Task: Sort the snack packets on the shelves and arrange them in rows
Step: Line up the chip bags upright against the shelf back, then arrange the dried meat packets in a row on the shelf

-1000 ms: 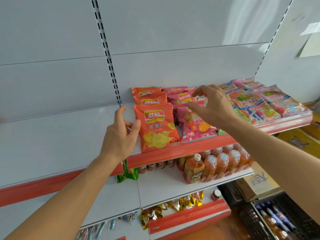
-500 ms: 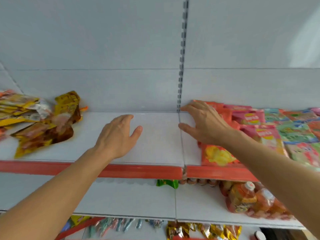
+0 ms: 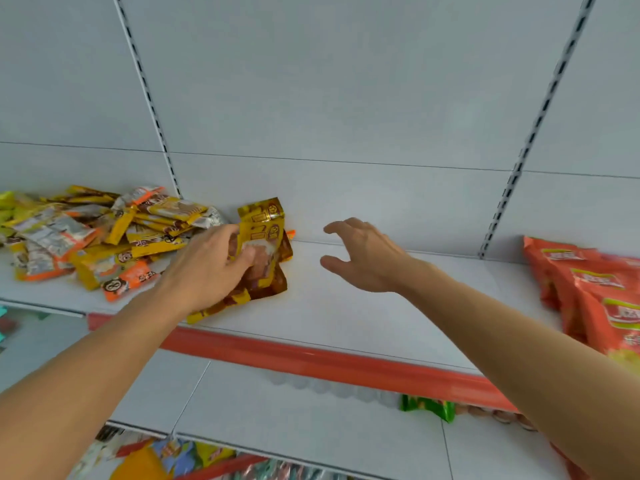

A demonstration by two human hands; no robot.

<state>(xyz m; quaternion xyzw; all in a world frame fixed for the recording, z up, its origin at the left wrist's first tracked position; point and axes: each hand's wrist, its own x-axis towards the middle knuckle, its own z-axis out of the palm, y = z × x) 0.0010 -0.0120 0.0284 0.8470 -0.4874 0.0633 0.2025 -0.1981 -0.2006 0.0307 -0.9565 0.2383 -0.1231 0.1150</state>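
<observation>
White shelf (image 3: 346, 306) with a red front lip (image 3: 311, 362), pale slotted back panel behind. Landmark: yellow-brown packets (image 3: 265, 244) at the shelf's left-centre. Left hand (image 3: 207, 268) grips these packets, fingers and thumb curled round them; they lie partly on the shelf, upper ends tilted up. Left of them, a loose heap of mixed snack packets (image 3: 97, 233), unsorted. Right of them, the right hand (image 3: 363, 258) hovers over bare shelf, fingers spread and loosely bent, holding nothing. Far right, orange chip bags (image 3: 595, 292) already laid in order.

Step, by my reading: pulling one kind from the heap. Next calls for laying it flat, square to the lip. Open board runs between packets and chip bags; keep clear of the front edge.
</observation>
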